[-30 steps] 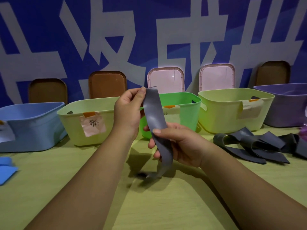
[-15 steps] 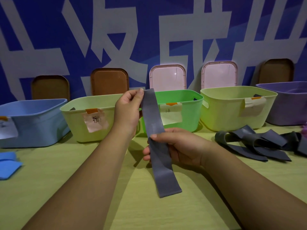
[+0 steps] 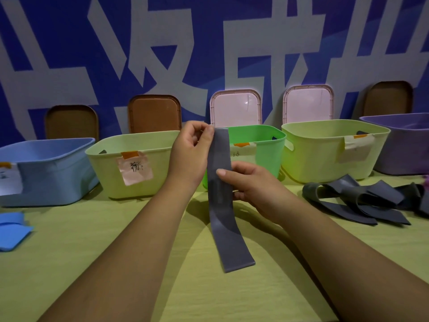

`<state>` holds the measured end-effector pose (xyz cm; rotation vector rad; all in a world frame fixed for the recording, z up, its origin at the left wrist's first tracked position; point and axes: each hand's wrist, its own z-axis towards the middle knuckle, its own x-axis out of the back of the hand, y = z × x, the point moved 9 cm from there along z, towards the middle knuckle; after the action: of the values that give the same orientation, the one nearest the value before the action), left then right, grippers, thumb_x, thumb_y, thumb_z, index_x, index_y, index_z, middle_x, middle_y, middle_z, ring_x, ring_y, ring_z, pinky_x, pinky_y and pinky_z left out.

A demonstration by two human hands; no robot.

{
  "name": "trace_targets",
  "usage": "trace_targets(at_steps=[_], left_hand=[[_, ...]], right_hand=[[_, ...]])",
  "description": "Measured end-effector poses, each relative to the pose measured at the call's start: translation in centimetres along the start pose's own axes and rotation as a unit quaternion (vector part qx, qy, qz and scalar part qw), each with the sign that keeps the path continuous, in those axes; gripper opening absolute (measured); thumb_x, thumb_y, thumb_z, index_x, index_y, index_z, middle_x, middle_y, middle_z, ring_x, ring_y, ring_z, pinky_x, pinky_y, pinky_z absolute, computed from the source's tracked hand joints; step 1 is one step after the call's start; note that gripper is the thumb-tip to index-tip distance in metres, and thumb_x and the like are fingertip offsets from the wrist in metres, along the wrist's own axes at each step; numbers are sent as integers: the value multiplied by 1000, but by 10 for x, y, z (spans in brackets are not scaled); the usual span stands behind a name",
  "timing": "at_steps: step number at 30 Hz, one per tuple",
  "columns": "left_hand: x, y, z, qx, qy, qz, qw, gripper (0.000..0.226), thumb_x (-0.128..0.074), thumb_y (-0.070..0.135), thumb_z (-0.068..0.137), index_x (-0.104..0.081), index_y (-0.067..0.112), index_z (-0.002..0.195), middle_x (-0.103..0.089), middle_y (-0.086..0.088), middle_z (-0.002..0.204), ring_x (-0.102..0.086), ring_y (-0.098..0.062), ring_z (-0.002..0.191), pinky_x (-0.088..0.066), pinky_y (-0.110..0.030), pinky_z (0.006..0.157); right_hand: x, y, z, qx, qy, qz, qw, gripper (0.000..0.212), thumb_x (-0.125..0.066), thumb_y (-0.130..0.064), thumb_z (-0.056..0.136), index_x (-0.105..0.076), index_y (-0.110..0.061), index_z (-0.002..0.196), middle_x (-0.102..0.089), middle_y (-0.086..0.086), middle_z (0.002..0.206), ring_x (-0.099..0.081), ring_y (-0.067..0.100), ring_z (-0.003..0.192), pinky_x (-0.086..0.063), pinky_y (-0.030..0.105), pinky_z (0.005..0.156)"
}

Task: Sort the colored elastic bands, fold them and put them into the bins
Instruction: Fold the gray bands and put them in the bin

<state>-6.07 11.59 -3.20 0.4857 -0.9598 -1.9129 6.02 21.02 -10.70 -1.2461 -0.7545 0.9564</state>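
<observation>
My left hand (image 3: 190, 154) pinches the top end of a gray band (image 3: 220, 205) with thumb and finger. My right hand (image 3: 253, 184) grips the same band at its middle. My thumb is in front, and my fingers curl behind it where I mostly can't see them. The band hangs down in front of the green bin (image 3: 262, 154) and hides part of it. I can't tell if its low end touches the counter (image 3: 92, 252).

The pale bin (image 3: 111, 180) has a pink note (image 3: 134, 169), but the writing is too scribbly to read. The blue bin (image 3: 46, 168) is cut off at the left edge. The purple bin (image 3: 404, 147) is cut off at the right, next to the lime bin (image 3: 325, 159). I can't see the bottom of any bin.

A pile (image 3: 362, 201) of gray bands lies on the counter and runs off the right edge. A blue band (image 3: 11, 228) pokes in from the left. The lids (image 3: 235, 108) stand behind the bins with their bottoms hidden.
</observation>
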Motion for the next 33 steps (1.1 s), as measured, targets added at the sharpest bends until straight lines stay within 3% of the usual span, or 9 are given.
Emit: trace_targets(at_steps=[2,4,9,13,16,19,25,33], left_hand=[[0,2,-1,-7,-1,4,1000,14,-63,33,108,-68,21,114,-72,8,104,-69,-6,100,-60,-29,87],[-1,2,-2,-7,-8,6,1000,13,-64,33,108,-68,23,112,-72,9,103,-69,-7,100,-61,-34,87],[-4,-1,-5,-4,-31,-10,999,3,-67,30,106,-71,29,105,-74,3,104,-70,-18,102,-59,-43,86],[-1,-1,-12,8,-39,-18,999,5,-68,27,106,-72,30,106,-74,-2,103,-70,-28,100,-58,-41,77],[2,0,-17,14,-40,-24,999,4,-69,28,105,-72,31,104,-75,0,102,-71,-25,99,-59,-40,74],[-1,1,-23,11,-60,-1,998,4,-68,29,106,-72,29,105,-75,6,102,-72,-17,100,-63,-37,76],[-9,6,-26,-3,-73,13,997,10,-70,28,104,-73,35,98,-76,7,94,-71,-13,92,-55,-25,64],[-10,5,-25,-1,-80,-2,997,7,-70,28,104,-74,33,101,-77,8,99,-72,-11,97,-57,-26,71]], right_hand=[[2,-1,1,8,4,-23,1000,27,-72,-26,102,-74,-1,112,-73,9,96,-69,18,88,-56,35,81],[4,1,3,9,8,-34,999,32,-71,-26,103,-71,5,109,-67,12,90,-64,23,82,-56,35,77],[8,5,5,3,8,-37,999,33,-69,-21,105,-70,11,111,-66,20,90,-64,27,81,-62,31,72],[7,4,5,10,3,-71,997,22,-70,-23,104,-71,-12,85,-65,10,79,-64,23,77,-58,39,78],[8,-6,1,46,17,-56,997,12,-70,-22,104,-78,-13,108,-81,6,99,-76,18,93,-62,35,89],[17,-23,-2,103,69,-55,991,20,-73,-20,102,-76,-10,118,-80,9,104,-76,14,95,-62,29,86],[37,-30,2,138,145,-27,979,15,-74,-9,100,-74,0,112,-77,10,90,-71,18,81,-65,38,80],[38,-32,2,148,158,-48,975,10,-71,-10,102,-75,-3,110,-79,3,85,-76,13,78,-65,32,73]])
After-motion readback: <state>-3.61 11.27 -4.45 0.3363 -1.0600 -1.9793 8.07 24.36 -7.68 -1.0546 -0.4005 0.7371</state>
